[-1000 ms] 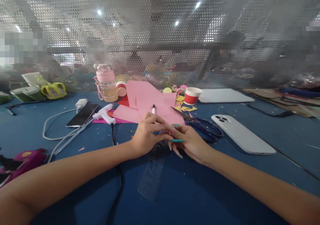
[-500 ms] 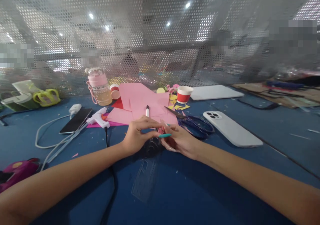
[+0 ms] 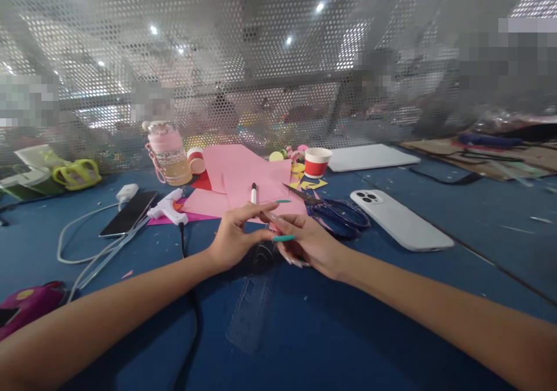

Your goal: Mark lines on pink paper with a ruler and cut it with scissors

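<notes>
While my two hands meet over the middle of the blue desk [image 3: 348, 333], a small pink piece [image 3: 272, 227] sits between them, mostly hidden by my fingers. My left hand [image 3: 232, 237] has its thumb and forefinger parted, with a clear gap between them and their tips reaching across to the other hand; I cannot tell whether either tip grips the piece. My right hand [image 3: 319, 243] is curled beside the piece, its fingers bent and overlapping my left fingertips, but how firmly it holds anything I cannot tell.

Just beyond my hands, a capped marker [image 3: 253, 194] lies on sheets of pink paper [image 3: 243, 170]. Scissors [image 3: 337, 212] rest to the right, their blades pointing away from me toward the paper, and past their handles a white phone [image 3: 404, 220] lies with its cameras up. To the left I see a white glue gun [image 3: 169, 206] on magenta paper, near a black phone [image 3: 128, 214]. Nearer me, a clear ruler [image 3: 249, 315] lies flat below my hands. Farther back stand a pink-topped bottle [image 3: 170, 153] and a red-and-white cup [image 3: 317, 162], with yellow scraps [image 3: 314, 185] in front of the cup.
</notes>
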A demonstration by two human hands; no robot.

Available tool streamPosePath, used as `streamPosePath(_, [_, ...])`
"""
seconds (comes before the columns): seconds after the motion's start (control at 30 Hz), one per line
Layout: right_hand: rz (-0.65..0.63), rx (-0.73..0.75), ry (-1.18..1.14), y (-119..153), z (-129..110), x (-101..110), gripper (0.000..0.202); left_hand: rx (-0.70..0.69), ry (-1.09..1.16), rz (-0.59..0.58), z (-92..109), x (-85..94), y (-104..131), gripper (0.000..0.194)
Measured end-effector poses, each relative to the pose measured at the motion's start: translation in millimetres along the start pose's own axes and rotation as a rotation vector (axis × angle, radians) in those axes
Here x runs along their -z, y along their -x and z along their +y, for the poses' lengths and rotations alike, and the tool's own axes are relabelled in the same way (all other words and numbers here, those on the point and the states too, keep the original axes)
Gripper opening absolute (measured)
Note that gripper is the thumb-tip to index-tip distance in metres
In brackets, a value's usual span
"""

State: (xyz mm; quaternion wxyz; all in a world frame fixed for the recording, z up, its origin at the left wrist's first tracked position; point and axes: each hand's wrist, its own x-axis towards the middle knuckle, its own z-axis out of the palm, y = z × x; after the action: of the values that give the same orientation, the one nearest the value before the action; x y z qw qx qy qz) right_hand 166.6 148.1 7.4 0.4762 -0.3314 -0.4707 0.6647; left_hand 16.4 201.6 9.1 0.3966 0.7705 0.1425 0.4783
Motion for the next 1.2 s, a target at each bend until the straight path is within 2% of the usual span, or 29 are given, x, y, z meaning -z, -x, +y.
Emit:
streamPosePath(0.3, [0.129, 0.060, 0.125, 4.1, -0.2, -5.5, 0.034, 0.094, 0.147, -0.012, 2.2, -4.4, -1.2, 0.039])
streamPosePath(0.5, [0.081, 0.062, 0.062, 4.2, 1.0, -4.8, 0.033, 0.128, 0.107, 0.035, 0.7, -3.3, -1.1, 0.041])
streamPosePath(0.63, [0.068, 0.052, 0.069, 5.0, 1.1, -3.9, 0.034, 0.099, 0.131, 0.015, 2.1, -3.6, -0.6, 0.040])
streamPosePath(0.87, [0.171, 0.113, 0.136, 6.2, 0.0, -9.2, 0.030, 0.146, 0.211, 0.020, 5.0, -4.4, -3.3, 0.039])
streamPosePath(1.03, [0.288, 0.141, 0.099, 9.6, 3.8, -17.2, 0.028, 0.180, 0.221, 0.082, 4.2, -4.6, -2.4, 0.037])
streamPosePath(1.2, [0.309, 0.153, 0.000, 11.3, 6.1, -21.5, 0.022, 0.193, 0.249, 0.128, 6.6, -8.2, -1.3, 0.034])
